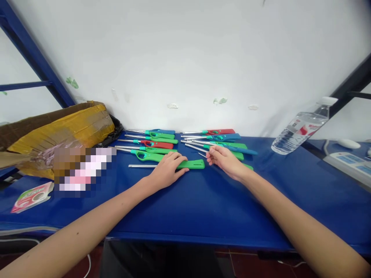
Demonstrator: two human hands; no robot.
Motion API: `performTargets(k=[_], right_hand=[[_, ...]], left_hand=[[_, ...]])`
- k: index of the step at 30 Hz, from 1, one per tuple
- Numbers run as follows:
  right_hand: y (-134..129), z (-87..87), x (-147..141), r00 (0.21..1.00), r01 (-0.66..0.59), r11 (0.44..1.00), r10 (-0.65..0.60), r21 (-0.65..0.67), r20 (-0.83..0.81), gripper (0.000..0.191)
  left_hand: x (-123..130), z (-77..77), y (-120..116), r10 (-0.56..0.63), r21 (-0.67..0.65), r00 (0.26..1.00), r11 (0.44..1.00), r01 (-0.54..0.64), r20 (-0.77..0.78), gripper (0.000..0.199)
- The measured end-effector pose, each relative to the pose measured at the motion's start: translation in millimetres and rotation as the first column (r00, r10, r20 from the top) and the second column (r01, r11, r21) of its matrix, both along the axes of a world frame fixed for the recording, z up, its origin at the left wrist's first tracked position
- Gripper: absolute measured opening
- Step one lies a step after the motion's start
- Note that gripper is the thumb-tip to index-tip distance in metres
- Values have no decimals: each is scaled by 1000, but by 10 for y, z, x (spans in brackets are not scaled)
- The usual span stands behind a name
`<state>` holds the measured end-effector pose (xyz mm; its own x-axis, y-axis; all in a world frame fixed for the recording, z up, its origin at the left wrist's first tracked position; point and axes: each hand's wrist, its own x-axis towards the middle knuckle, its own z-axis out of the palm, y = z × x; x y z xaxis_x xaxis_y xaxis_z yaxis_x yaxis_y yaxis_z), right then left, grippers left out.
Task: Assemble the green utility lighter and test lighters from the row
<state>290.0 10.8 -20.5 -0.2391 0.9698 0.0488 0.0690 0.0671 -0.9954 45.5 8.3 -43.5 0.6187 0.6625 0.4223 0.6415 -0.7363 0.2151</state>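
Long-nosed lighters lie in two groups on a blue table, their metal tubes pointing left. My left hand [169, 168] is wrapped over the middle of a green lighter [194, 164] nearest me, hiding its trigger part. To the right, the fingers of my right hand [222, 159] are pinched together beside the right group; what they hold, if anything, is too small to tell. A thin metal tube end shows just left of those fingertips. In the left group are green, blue and red lighters [162, 144]; the right group has a red one [224, 131] at the back and blue and green ones.
A taped cardboard box [66, 127] stands at the left, with a pixelated patch before it. A torn colourful card [31, 197] lies at the left front. A water bottle [301, 127] leans at the right, near a white power strip [352, 164]. A white wall rises behind.
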Motion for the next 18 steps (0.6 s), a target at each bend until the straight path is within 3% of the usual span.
performTargets(k=[3,9,13,18], right_hand=[[53,-33,23,999,27,999,-26,21,-26,38],[118,-94,69,968,136,975,-169,178,187,28],[42,-107,38,916,72,954,-179,292,360,21],[-93,-80,-33,903,-10,926,-153,376,401,20]], left_hand=[[14,3,21,-24,14,1000,1000,24,4,28],[-47,33,4,-84,-33,996,996,85,38,28],[-89,55,-52,-85,-43,996,995,86,38,27],[-105,62,-74,-87,-41,996,995,88,21,27]])
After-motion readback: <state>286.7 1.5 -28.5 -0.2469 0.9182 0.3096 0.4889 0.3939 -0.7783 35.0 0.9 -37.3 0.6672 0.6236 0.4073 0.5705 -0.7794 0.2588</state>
